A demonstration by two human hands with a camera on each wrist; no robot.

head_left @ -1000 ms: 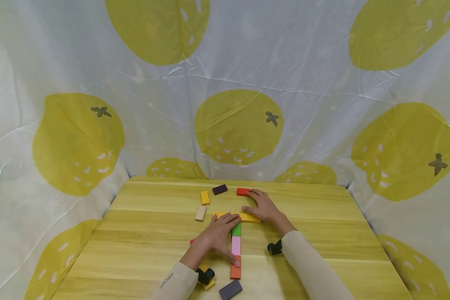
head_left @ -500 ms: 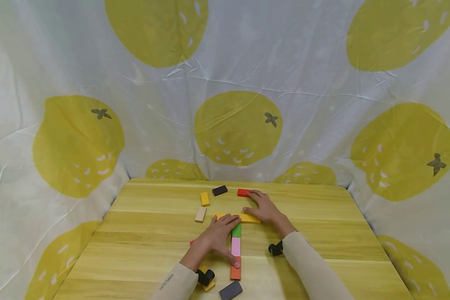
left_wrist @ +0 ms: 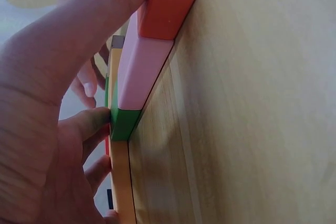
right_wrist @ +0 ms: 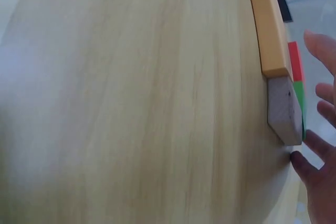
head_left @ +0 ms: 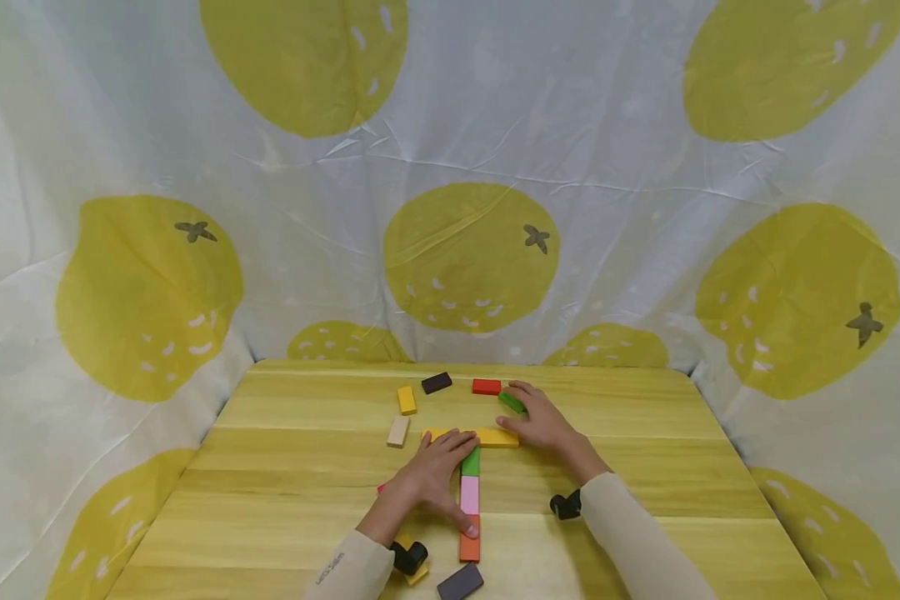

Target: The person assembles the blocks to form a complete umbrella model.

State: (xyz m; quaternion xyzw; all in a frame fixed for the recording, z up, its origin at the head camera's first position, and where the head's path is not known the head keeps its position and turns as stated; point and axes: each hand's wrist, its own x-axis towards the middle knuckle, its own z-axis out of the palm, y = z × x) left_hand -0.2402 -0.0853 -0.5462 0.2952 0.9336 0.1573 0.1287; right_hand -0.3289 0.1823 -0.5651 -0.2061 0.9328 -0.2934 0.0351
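Note:
A column of an orange block (head_left: 469, 548), a pink block (head_left: 469, 495) and a green block (head_left: 470, 462) meets a yellow crosspiece (head_left: 498, 438) at its far end. Over this column lies my left hand (head_left: 427, 479); its thumb touches the orange block and its extended fingers reach the green block and crosspiece. Beyond the crosspiece, my right hand (head_left: 543, 421) has spread fingers around a second green block (head_left: 512, 402), beside a red block (head_left: 487, 387). In the right wrist view, a greyish wooden block (right_wrist: 284, 111) stands against the crosspiece's end, near the fingertips.
Left of the crosspiece lie a small yellow block (head_left: 407, 400), a black block (head_left: 437, 382) and a beige block (head_left: 398, 432). A dark grey block (head_left: 461, 582) is nearest the front. A lemon-patterned curtain (head_left: 472, 258) surrounds the wooden table (head_left: 645, 467).
My right hand has shifted slightly right, so the second green block and more of the red block show. The left hand stays on the column.

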